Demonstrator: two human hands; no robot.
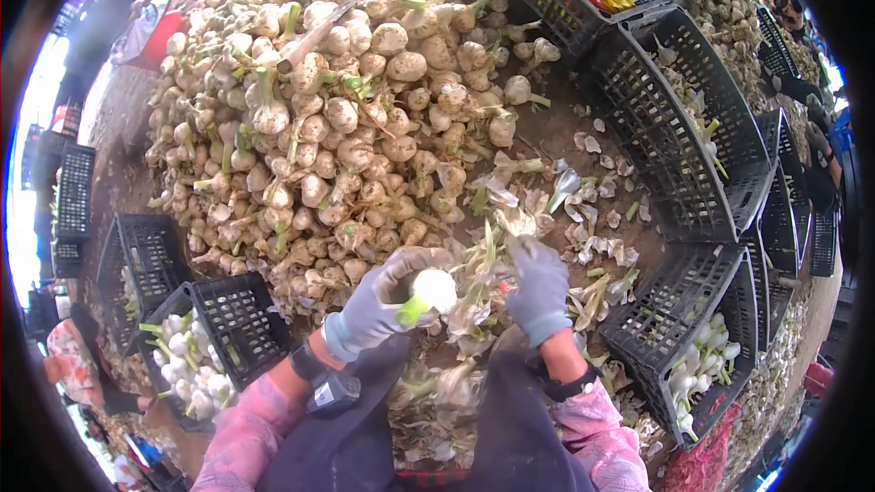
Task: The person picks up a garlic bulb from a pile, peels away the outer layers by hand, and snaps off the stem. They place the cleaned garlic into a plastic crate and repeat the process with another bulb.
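Observation:
In a grey glove, my left hand is closed around a clean white garlic bulb with a short green stem. My right hand, also gloved, is beside it with the fingers curled; a small red spot shows near the fingertips, and what they hold is too small to make out. Loose husks and leaves lie between and below the hands. Beyond them rises a large heap of unpeeled, soil-marked garlic bulbs.
Black crates with white garlic stand at the lower left and lower right. More black crates line the right side. A red bucket is at the upper left. Other people are at the far left and far right edges.

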